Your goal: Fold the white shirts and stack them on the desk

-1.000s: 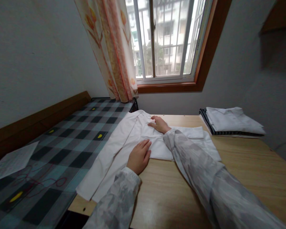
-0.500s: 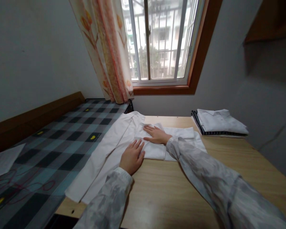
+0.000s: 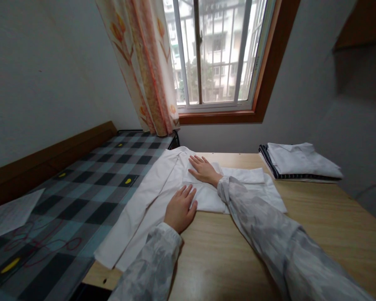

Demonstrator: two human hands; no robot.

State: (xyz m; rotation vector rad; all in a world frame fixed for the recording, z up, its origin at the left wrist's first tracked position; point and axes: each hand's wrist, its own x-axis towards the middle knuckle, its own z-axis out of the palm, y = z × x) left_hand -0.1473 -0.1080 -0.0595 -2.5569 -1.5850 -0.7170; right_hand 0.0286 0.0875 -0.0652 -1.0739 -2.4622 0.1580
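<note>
A white long-sleeved shirt (image 3: 158, 184) lies spread on the wooden table (image 3: 216, 255), partly folded. One long sleeve runs down its left side toward the near edge, while another part lies folded across the body to the right. My left hand (image 3: 181, 209) rests flat on the shirt's near edge, fingers stretched out. Farther back, my right hand (image 3: 204, 170) lies palm down on the folded part, near the collar end, with its fingers spread. Neither hand grips the cloth. The fabric beneath both palms is hidden.
A stack of folded clothes (image 3: 301, 161), white over dark striped, sits at the table's back right. Left of the table is a bed with a checked cover (image 3: 90, 184), holding a paper sheet (image 3: 14, 215) and thin red cord (image 3: 40, 244). A curtain (image 3: 150, 75) hangs beside the window (image 3: 219, 62).
My right hand has slid away from me over the shirt, toward the collar end. My left hand stays on the near edge. The whole view has shifted slightly.
</note>
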